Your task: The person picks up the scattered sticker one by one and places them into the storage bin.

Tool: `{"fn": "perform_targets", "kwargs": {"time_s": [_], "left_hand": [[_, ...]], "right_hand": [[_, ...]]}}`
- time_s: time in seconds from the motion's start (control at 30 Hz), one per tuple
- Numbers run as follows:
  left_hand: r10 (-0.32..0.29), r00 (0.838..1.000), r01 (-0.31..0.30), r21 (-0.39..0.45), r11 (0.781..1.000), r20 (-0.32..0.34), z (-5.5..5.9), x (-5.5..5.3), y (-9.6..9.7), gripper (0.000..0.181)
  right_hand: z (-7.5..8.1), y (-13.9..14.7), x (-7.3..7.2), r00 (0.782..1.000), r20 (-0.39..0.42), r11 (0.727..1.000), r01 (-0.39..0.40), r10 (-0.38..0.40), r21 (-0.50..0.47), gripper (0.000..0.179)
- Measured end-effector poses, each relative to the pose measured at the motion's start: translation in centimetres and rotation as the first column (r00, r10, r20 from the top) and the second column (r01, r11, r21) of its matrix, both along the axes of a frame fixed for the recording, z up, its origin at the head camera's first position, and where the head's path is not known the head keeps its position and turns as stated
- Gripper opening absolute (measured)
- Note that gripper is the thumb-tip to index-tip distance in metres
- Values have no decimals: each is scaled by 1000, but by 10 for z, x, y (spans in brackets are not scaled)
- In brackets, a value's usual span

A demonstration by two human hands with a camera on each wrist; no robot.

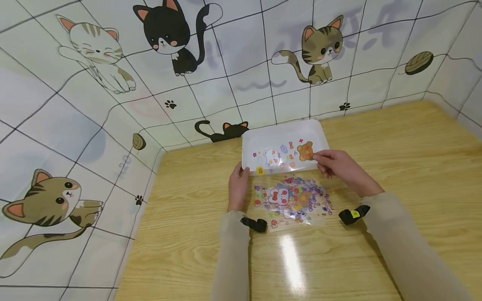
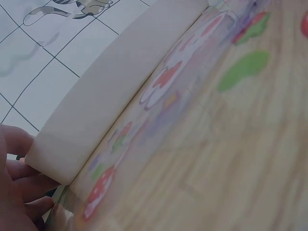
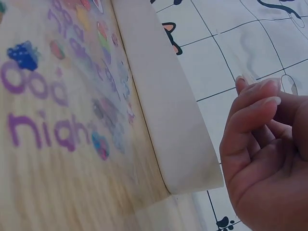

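A white shallow tray (image 1: 278,131) with clear-backed stickers in it stands at the wall. My left hand (image 1: 238,186) holds its near left corner; in the left wrist view the fingers (image 2: 33,185) wrap that corner. My right hand (image 1: 337,167) is over the tray's right side, thumb and index finger pinching the edge of a brown bear sticker (image 1: 305,151). In the right wrist view, a thin clear edge (image 3: 248,76) shows at those fingertips, and the other fingers curl inward. A white bear sticker (image 1: 272,157) is in the tray, left of the brown one.
Clear sticker sheets (image 1: 297,198) with a white bunny (image 1: 278,195) and purple lettering lie on the wooden table (image 1: 180,234), just in front of the tray. A tiled wall (image 1: 248,54) with cat drawings rises behind the tray. Black wrist cameras (image 1: 354,214) sit on both sleeves.
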State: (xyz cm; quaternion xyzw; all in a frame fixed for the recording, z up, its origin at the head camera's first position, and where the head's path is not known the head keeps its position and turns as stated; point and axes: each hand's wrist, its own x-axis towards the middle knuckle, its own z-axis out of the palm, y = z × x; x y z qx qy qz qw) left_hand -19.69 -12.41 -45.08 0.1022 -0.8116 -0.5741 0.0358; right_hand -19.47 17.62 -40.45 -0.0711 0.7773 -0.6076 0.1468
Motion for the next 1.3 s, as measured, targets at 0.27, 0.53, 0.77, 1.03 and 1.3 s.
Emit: {"fn": "perform_targets", "kwargs": {"time_s": [0.27,0.53,0.77,1.03,1.3], "left_hand": [[4,1000,-4,1,1000,14,-1,-1,4,45],[12,1000,-12,-10,1000,14,-2,0,3,44],[8,1000,-8,-10,1000,-4,-2,0,2,42],[6,999,-6,2,1000,-31,-3,-3,0,43],[6,999,-5,5,1000,-42,-3,-2,0,43]], "right_hand": [[1,-1,-15,998,-33,998,55,-56,-15,49],[4,-3,-27,996,-57,997,71,-70,20,52],[3,-6,-34,997,-41,997,68,-67,44,51],[4,-12,-46,1000,-5,999,31,-31,21,48],[5,-11,-54,1000,-14,999,15,-15,35,44]]}}
